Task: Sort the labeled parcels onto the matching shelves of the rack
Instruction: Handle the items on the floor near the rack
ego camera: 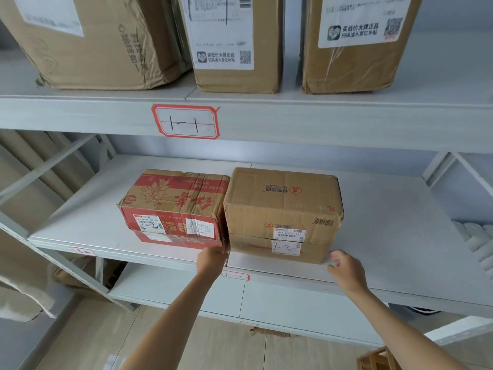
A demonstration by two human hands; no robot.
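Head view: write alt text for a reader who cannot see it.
Two hands reach to a plain brown parcel marked 1-2 on a grey rack's middle shelf, the left hand at its lower left corner, the right hand at its lower right. A red-printed parcel sits alongside.

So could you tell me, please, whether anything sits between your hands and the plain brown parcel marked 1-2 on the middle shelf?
Nothing visible does. The left hand is at the front lower left corner of the brown parcel, next to the red parcel that stands against its left side. The right hand is at its lower right corner, over the bare middle shelf.
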